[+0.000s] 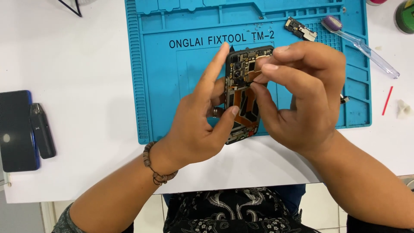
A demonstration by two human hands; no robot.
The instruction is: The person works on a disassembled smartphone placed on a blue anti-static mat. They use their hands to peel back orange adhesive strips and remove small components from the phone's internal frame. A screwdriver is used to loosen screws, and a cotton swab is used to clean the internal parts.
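The left hand (200, 123) grips an opened phone (245, 92), its back cover off and its circuit board and copper-coloured flex showing, thumb pressed against the lower edge and forefinger stretched up along the top-left corner, so the phone hangs tilted just above the blue silicone work mat (172, 86). The right hand (302, 95) is closed in a fine pinch at the phone's upper right, forefinger and thumb tips meeting on the board near a thin flex strip; whether they hold a small part or only press on it I cannot tell. The main risk, as I judge it, is a tear or a bent connector if the pinching fingers pull sideways while the left hand's hold shifts, since the phone rests on nothing. A loose screw or chip could also drop from between the hands onto the mat and roll into its grooves. Beyond the right hand's knuckles lies a small detached board module (300, 29), and just past that a clear-handled brush with purple bristles (360, 45), near enough for a wrist swing to knock either. Farther out past the right hand's outer side sit a thin red stick (387, 100) and a small white scrap (404, 109). Well apart on the left hand's outer side lie a dark phone with a blue edge (17, 129) and a slim black pen-shaped device (43, 129), touching side by side, clear of the work. Nothing stands between the hands and the phone.
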